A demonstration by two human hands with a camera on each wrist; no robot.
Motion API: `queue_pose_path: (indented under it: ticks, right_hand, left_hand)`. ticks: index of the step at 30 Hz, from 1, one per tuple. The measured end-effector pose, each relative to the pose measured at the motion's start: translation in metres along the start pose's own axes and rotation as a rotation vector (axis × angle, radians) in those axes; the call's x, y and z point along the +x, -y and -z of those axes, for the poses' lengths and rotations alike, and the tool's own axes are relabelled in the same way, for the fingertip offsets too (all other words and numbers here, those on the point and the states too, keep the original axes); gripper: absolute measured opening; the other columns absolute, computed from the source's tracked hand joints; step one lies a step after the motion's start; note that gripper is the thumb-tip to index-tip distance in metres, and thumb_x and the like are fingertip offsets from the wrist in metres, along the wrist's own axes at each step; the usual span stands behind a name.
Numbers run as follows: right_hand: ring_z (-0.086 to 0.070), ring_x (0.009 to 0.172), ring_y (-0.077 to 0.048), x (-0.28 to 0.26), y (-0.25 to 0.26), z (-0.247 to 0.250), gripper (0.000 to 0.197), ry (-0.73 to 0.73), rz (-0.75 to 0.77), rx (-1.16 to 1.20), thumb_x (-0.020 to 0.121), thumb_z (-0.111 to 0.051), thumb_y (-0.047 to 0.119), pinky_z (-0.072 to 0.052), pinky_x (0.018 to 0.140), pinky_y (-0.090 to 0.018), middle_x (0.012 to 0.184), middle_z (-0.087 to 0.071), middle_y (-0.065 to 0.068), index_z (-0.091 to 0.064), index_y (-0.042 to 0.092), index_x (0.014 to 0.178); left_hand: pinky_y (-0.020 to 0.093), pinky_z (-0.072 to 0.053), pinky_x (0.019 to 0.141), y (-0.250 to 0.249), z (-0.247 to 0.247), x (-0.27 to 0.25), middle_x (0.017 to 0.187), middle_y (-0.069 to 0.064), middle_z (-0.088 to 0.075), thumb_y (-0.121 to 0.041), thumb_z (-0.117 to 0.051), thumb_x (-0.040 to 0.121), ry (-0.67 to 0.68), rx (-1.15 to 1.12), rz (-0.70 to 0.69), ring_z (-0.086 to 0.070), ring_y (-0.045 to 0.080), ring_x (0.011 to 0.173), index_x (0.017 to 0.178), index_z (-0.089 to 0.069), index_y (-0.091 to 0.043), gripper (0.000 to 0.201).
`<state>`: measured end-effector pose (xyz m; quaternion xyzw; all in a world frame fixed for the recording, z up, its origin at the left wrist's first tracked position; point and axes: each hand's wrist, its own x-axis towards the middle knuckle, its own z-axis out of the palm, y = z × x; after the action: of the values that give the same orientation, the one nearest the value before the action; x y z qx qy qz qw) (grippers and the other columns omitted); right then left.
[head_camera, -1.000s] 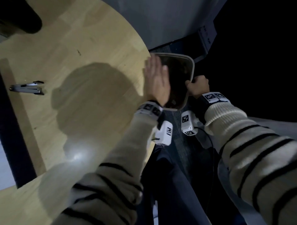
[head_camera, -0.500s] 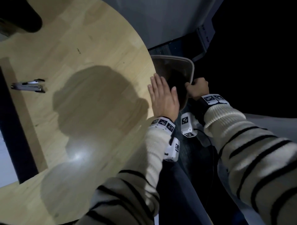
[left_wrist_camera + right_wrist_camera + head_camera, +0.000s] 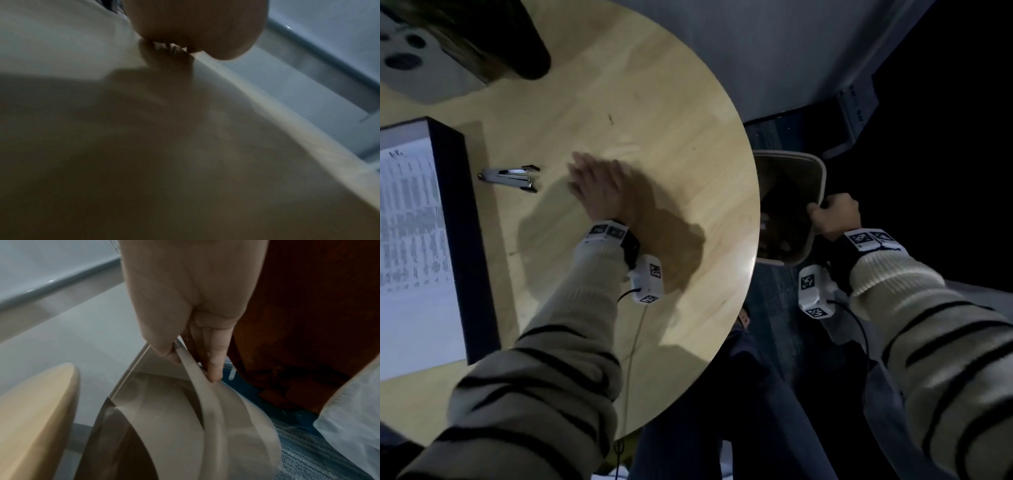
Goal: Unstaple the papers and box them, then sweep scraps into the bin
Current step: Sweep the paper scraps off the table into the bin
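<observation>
My left hand (image 3: pixel 599 185) lies flat and blurred on the round wooden table (image 3: pixel 654 102), fingers straight, just right of the metal staple remover (image 3: pixel 508 177). In the left wrist view the palm (image 3: pixel 195 27) hovers low over the tabletop. My right hand (image 3: pixel 832 214) grips the rim of the beige bin (image 3: pixel 822 171), held just beyond the table's right edge. The right wrist view shows thumb and fingers (image 3: pixel 214 366) pinching that rim (image 3: pixel 197 386). The dark box (image 3: pixel 458 212) at the left holds printed papers (image 3: pixel 410 222).
A dark object (image 3: pixel 493 41) and a white device (image 3: pixel 410 65) lie at the table's far left. Blue carpet (image 3: pixel 774 308) and my dark trousers (image 3: pixel 688 428) are below the table edge. A wall (image 3: pixel 774 51) stands behind.
My left hand has moved from the bin at the table's right edge back across the tabletop toward the staple remover. The view has swung left, bringing the box of papers into sight.
</observation>
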<state>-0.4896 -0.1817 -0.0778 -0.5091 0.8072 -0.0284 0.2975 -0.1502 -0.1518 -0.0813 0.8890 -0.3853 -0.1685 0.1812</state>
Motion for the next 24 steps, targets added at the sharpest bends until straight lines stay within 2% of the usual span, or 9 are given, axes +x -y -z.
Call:
queue_pose_path:
  ticks: [5,8,12,14,15,17,20,22,24]
  right_hand:
    - [-0.066,0.093,-0.037,0.001,0.002,0.001,0.03,0.015,0.023,0.026,0.086,-0.056,0.025,-0.039,0.066,-0.029,0.082,-0.058,-0.017,-0.063,-0.004,0.085]
    - [-0.066,0.093,-0.037,0.002,0.0,0.002,0.024,0.012,0.043,0.017,0.086,-0.056,0.025,-0.038,0.066,-0.027,0.08,-0.055,-0.014,-0.055,0.004,0.076]
    - [-0.066,0.094,-0.036,0.002,-0.001,0.004,0.029,-0.01,0.035,0.02,0.086,-0.055,0.025,-0.038,0.066,-0.027,0.084,-0.062,-0.021,-0.065,-0.003,0.085]
    - [-0.066,0.095,-0.035,0.001,-0.002,0.006,0.035,-0.014,0.031,0.027,0.086,-0.055,0.025,-0.039,0.067,-0.028,0.093,-0.068,-0.024,-0.067,-0.007,0.093]
    - [-0.066,0.095,-0.035,-0.001,-0.005,0.007,0.035,-0.016,0.029,0.033,0.086,-0.055,0.025,-0.039,0.067,-0.028,0.097,-0.069,-0.025,-0.067,-0.007,0.094]
    - [-0.066,0.095,-0.034,-0.004,-0.01,0.01,0.035,-0.015,0.025,0.051,0.085,-0.056,0.025,-0.038,0.066,-0.027,0.099,-0.069,-0.025,-0.067,-0.007,0.093]
    - [-0.066,0.095,-0.034,-0.012,-0.016,0.012,0.034,-0.008,-0.007,0.086,0.085,-0.056,0.025,-0.037,0.066,-0.026,0.099,-0.07,-0.025,-0.067,-0.007,0.093]
    - [-0.067,0.095,-0.033,-0.017,-0.016,0.011,0.034,-0.007,-0.046,0.105,0.084,-0.057,0.026,-0.037,0.065,-0.025,0.1,-0.07,-0.022,-0.068,-0.005,0.095]
    - [-0.067,0.094,-0.032,-0.021,-0.017,0.008,0.035,0.006,-0.076,0.114,0.083,-0.057,0.027,-0.038,0.065,-0.025,0.1,-0.07,-0.021,-0.068,-0.004,0.097]
  left_hand:
    - [0.045,-0.004,0.119,-0.062,-0.038,-0.028,0.156,0.023,-0.011,-0.039,-0.025,0.098,0.082,0.063,-0.232,-0.007,0.037,0.144,0.144,-0.015,0.0,0.061]
    - [0.044,0.005,0.118,-0.103,-0.063,-0.065,0.157,0.019,0.002,-0.041,-0.017,0.099,0.237,0.096,-0.421,0.005,0.033,0.145,0.145,-0.004,-0.002,0.062]
    - [0.046,0.002,0.121,-0.127,-0.074,-0.117,0.158,0.015,0.003,-0.04,-0.018,0.1,0.474,0.094,-0.7,0.007,0.027,0.146,0.146,-0.006,-0.004,0.059]
    - [0.045,-0.005,0.121,-0.125,-0.073,-0.135,0.158,0.012,-0.007,-0.034,-0.025,0.1,0.537,-0.049,-0.812,-0.002,0.024,0.146,0.145,-0.015,-0.007,0.053]
    - [0.041,-0.01,0.121,-0.12,-0.07,-0.14,0.157,0.011,-0.017,-0.03,-0.029,0.1,0.488,-0.165,-0.785,-0.011,0.025,0.145,0.144,-0.023,-0.009,0.049]
    - [0.037,-0.026,0.115,-0.098,-0.058,-0.141,0.144,0.013,-0.041,-0.02,-0.039,0.095,0.264,-0.403,-0.588,-0.034,0.027,0.134,0.132,-0.044,-0.012,0.038]
    - [0.054,-0.034,0.107,-0.05,-0.051,-0.136,0.129,0.029,-0.049,-0.001,-0.046,0.088,-0.039,-0.399,-0.347,-0.044,0.042,0.122,0.121,-0.051,0.003,0.034]
    - [0.058,-0.025,0.11,-0.041,-0.056,-0.149,0.138,0.034,-0.041,-0.011,-0.042,0.09,-0.012,-0.175,-0.306,-0.035,0.052,0.129,0.13,-0.041,0.01,0.046]
    - [0.054,-0.012,0.116,-0.055,-0.063,-0.177,0.15,0.027,-0.025,-0.029,-0.029,0.094,0.122,-0.043,-0.303,-0.019,0.045,0.14,0.14,-0.026,0.006,0.057]
